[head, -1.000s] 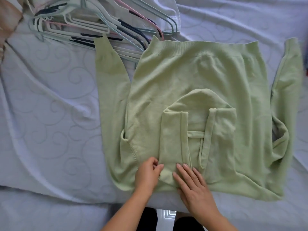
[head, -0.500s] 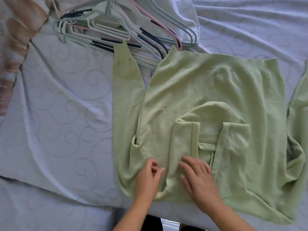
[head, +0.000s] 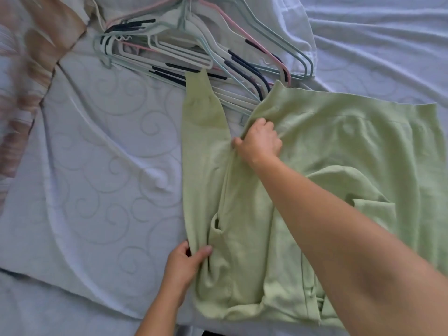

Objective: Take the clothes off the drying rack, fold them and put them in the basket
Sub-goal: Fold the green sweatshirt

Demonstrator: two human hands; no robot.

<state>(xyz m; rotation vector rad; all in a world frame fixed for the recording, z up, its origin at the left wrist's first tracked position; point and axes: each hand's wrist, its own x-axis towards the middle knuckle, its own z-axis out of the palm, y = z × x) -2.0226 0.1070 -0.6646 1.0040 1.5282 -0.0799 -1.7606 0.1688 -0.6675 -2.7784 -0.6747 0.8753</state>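
The left hand (head: 185,263) pinches the near end of the long sleeve (head: 201,141) of a pale green knit sweater (head: 339,146), thumb on top and fingers curled under the cloth. The right hand (head: 260,141) reaches across and clenches a bunch of the same sweater farther up, where the sleeve meets the body's side edge. The sweater lies spread on a bed under a pale lilac quilted cover with a swirl pattern (head: 97,166), its sleeve cuff touching a heap of thin pastel clothes hangers with dark grip strips (head: 194,52). The step in hand looks like folding this sleeve side inward. To do it well, both hands should lift together, keep the edge taut between them and lay it straight over the body, then smooth out the puckers. The right forearm hides much of the sweater's middle, the far sleeve is cut off at the frame edge, and a brown-and-white striped fabric (head: 31,69) is blurred. Neither basket nor drying rack is in view.
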